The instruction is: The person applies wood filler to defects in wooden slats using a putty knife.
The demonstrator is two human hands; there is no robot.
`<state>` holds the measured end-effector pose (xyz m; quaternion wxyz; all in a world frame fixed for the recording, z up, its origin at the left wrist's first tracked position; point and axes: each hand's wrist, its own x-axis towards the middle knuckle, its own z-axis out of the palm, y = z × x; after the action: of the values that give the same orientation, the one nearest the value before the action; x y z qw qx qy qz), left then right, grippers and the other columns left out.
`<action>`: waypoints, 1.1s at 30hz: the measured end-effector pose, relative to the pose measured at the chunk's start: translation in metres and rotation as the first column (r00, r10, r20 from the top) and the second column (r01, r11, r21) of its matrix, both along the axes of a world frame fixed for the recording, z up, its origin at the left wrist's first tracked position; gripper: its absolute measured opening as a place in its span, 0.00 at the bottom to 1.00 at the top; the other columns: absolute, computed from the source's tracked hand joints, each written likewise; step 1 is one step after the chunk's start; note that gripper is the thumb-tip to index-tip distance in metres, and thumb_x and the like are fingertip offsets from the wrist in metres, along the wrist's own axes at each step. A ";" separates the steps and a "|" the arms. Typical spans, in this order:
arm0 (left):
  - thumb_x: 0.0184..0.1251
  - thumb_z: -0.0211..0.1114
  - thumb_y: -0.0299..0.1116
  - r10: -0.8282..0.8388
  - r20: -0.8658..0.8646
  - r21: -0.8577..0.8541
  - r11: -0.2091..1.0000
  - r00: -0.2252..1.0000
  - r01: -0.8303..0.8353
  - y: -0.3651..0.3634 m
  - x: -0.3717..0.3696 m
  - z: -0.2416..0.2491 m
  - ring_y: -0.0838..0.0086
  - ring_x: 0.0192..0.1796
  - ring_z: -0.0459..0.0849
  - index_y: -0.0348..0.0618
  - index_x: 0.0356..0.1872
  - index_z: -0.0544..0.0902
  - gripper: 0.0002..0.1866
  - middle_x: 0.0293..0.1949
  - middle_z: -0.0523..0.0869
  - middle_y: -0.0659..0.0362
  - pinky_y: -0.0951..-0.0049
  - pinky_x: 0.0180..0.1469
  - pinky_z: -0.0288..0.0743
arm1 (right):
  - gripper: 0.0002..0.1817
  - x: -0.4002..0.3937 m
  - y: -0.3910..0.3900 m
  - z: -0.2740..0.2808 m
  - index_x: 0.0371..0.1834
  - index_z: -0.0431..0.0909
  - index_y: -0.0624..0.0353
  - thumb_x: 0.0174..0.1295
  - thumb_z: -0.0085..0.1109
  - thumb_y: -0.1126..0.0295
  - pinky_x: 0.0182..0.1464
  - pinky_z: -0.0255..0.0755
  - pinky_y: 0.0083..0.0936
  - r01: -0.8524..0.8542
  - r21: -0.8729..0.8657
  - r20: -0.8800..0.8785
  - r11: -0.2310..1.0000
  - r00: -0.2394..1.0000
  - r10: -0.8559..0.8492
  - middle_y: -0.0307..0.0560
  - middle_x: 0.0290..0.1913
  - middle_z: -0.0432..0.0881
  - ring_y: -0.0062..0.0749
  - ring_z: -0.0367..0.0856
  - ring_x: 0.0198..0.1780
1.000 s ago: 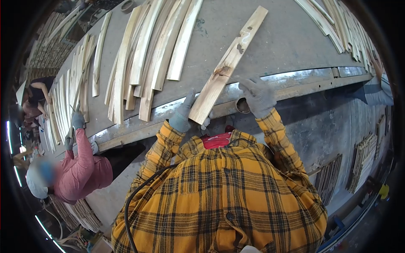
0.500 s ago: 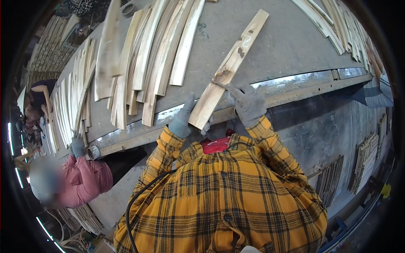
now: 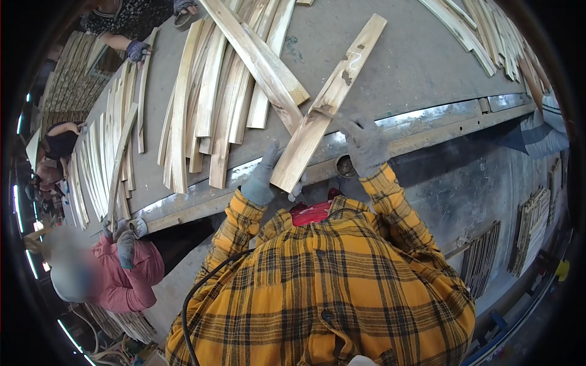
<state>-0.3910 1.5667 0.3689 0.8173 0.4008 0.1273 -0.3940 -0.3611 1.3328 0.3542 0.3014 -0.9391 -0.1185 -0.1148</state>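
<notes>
A pale wooden board (image 3: pixel 326 104) with dark knots and a notched edge slants away from me across the bench edge. My left hand (image 3: pixel 261 175), in a grey glove, is closed around its near end, fingers along the left edge. My right hand (image 3: pixel 366 143), also gloved, is closed on a thin dark tool (image 3: pixel 323 112) whose tip lies over the brown knot in the board. The tool's exact kind I cannot tell. Just below that hand, a small round tin (image 3: pixel 346 166) shows at the bench edge.
Two boards (image 3: pixel 259 61) lie aslant over a row of boards (image 3: pixel 207 104), their ends close to mine. More boards (image 3: pixel 488 36) lie at the far right. A person in pink (image 3: pixel 125 268) works at the left; another person's gloved hand (image 3: pixel 138 51) holds a board beyond.
Boards now lie aslant across the row, and the blurred board at left has gone from there. A person has appeared at the top left. My hands and board have barely shifted; the tin has become visible.
</notes>
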 end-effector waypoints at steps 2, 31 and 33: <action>0.60 0.40 0.73 -0.004 0.009 0.021 1.000 1.000 0.004 0.000 0.002 -0.002 0.69 0.17 0.81 0.38 0.58 0.67 0.45 0.28 0.81 0.49 0.76 0.13 0.73 | 0.23 0.003 -0.001 0.000 0.50 0.80 0.42 0.49 0.58 0.76 0.37 0.76 0.29 0.031 0.004 0.002 1.000 1.000 -0.031 0.38 0.36 0.75 0.34 0.78 0.39; 0.65 0.39 0.68 -0.023 0.073 -0.036 0.999 0.997 0.026 -0.010 0.015 0.008 0.69 0.19 0.83 0.35 0.52 0.71 0.41 0.27 0.82 0.48 0.76 0.15 0.77 | 0.21 0.023 -0.022 -0.002 0.48 0.79 0.38 0.51 0.58 0.74 0.34 0.78 0.30 0.150 -0.045 0.040 0.988 0.988 -0.148 0.35 0.38 0.76 0.34 0.80 0.36; 0.65 0.39 0.68 -0.038 0.068 -0.038 0.998 0.997 0.041 -0.012 0.016 0.010 0.69 0.19 0.83 0.35 0.52 0.72 0.41 0.27 0.82 0.49 0.76 0.14 0.76 | 0.21 0.025 -0.018 -0.003 0.48 0.79 0.37 0.51 0.58 0.75 0.34 0.78 0.30 0.149 -0.115 0.022 0.982 0.989 -0.148 0.35 0.38 0.76 0.34 0.80 0.35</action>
<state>-0.3748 1.5548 0.3792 0.8208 0.4001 0.0839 -0.3989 -0.3358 1.3150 0.3513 0.2357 -0.9605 -0.0567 -0.1362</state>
